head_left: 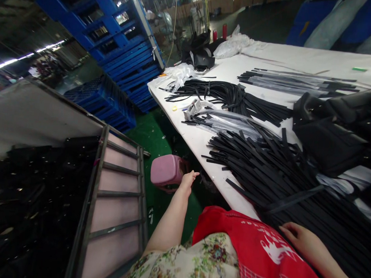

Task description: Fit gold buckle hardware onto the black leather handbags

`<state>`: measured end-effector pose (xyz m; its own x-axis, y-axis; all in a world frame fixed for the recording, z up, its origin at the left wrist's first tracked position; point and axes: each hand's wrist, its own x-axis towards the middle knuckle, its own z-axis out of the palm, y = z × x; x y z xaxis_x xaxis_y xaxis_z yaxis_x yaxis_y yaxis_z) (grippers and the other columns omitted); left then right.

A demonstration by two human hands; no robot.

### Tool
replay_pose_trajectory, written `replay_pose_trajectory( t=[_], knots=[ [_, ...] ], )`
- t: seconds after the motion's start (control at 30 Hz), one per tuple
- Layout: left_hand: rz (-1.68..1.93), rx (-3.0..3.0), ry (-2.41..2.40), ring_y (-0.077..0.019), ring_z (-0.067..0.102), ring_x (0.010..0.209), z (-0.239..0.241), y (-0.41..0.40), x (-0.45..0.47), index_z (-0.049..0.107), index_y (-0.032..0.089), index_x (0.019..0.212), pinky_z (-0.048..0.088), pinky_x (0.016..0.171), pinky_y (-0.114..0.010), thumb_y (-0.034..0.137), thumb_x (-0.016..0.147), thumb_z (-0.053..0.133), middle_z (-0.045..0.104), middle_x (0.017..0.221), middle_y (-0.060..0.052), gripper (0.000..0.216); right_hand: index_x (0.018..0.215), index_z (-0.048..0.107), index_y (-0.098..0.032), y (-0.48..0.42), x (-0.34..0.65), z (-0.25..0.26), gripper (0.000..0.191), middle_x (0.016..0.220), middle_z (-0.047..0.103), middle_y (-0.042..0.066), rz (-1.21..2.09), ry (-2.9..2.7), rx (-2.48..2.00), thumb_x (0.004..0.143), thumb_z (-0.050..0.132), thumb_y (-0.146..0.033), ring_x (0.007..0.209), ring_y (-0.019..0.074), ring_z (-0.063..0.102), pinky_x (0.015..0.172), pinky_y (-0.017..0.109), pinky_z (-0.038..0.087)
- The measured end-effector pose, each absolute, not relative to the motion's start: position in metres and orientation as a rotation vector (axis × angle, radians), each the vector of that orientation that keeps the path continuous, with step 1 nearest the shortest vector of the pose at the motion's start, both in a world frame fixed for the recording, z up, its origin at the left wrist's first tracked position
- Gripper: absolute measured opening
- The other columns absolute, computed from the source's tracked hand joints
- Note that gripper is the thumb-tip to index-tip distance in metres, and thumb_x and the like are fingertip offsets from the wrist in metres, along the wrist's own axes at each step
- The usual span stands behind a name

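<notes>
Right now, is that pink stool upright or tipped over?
Upright: the pink stool shows its seat facing up, with its legs below toward the green floor.

Table point(278, 57) runs frame center to upper right. Strip pile point(264, 167) on it, right of center; right hand point(301, 238) at pile's near side, lower right. Strip bundle point(233, 96) behind pile. Bags point(329, 139) at right edge, on table. Stool point(164, 169) center, left hand point(189, 180) at its right. Pallets point(127, 62) upper left, framed bin point(117, 193) lower left.

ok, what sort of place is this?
Looks like a factory or workshop floor, probably assembly or packing: bundles of black strips on a long white table, with stacked blue pallets behind.
</notes>
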<state>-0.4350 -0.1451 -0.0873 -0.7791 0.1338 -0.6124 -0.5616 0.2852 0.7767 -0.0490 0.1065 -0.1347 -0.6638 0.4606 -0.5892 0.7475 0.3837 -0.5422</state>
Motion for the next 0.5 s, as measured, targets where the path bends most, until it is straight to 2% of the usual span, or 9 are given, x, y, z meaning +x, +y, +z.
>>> replay_pose_trajectory(
  t=[0.1,0.23,0.37,0.5],
  knots=[
    [1.562,-0.386,1.973,-0.0225,0.065,0.095,-0.086,-0.145,-0.438,0.074,0.012,0.07,0.045,0.092,-0.033,0.029,0.086,0.055,0.075,0.091,-0.013,0.03,0.086,0.073,-0.025,0.107,-0.05,-0.134,0.039,0.089,0.075,0.007,-1.151,2.295,1.059,0.082,0.049,-0.055,0.083,0.0276,0.069,0.075,0.034,0.049],
    [1.584,-0.368,1.958,-0.0244,0.067,0.098,-0.083,-0.143,-0.437,0.072,0.013,0.069,0.042,0.1,-0.037,0.03,0.085,0.055,0.076,0.086,-0.013,0.028,0.086,0.072,-0.025,0.109,-0.052,-0.131,0.039,0.089,0.075,0.006,-1.136,2.307,1.049,0.084,0.047,-0.054,0.082,0.0261,0.068,0.074,0.034,0.048],
    [1.6,-0.336,1.944,-0.0235,0.072,0.082,-0.08,-0.136,-0.434,0.065,0.013,0.066,0.046,0.094,-0.038,0.035,0.085,0.058,0.071,0.068,-0.01,0.029,0.085,0.071,-0.023,0.109,-0.055,-0.127,0.035,0.087,0.074,0.007,-1.143,2.337,1.053,0.085,0.047,-0.049,0.08,0.0251,0.068,0.074,0.033,0.047],
    [1.603,-0.266,1.922,-0.0233,0.073,0.067,-0.076,-0.117,-0.427,0.053,0.016,0.06,0.05,0.08,-0.035,0.043,0.082,0.063,0.056,0.051,0.001,0.036,0.083,0.07,-0.023,0.104,-0.056,-0.118,0.03,0.088,0.074,0.007,-1.129,2.349,1.119,0.086,0.047,-0.043,0.081,0.0236,0.067,0.075,0.032,0.046]
  ],
)
